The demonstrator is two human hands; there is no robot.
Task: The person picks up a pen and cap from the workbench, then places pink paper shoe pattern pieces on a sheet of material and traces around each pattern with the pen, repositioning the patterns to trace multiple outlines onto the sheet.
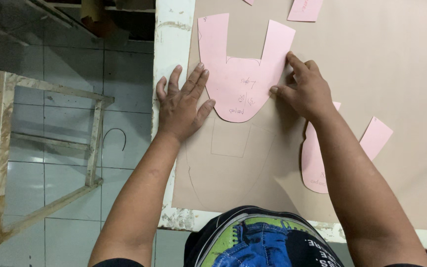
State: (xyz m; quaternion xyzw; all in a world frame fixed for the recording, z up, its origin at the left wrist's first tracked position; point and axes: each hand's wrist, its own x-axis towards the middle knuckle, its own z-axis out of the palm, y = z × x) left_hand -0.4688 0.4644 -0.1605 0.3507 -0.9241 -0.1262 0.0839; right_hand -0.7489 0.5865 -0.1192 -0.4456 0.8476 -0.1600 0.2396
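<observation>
Two hands (181,106) (305,89) flat | pink U-notched card template (238,74) | tan sheet (381,74)

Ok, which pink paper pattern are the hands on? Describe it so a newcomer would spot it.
On the tan sheet covering the white table, find the pink pattern between the left hand and right hand. Unlike the other pink pieces, it lies fully uncovered, a rounded U-shape with two tabs, above a pencilled outline.
</observation>
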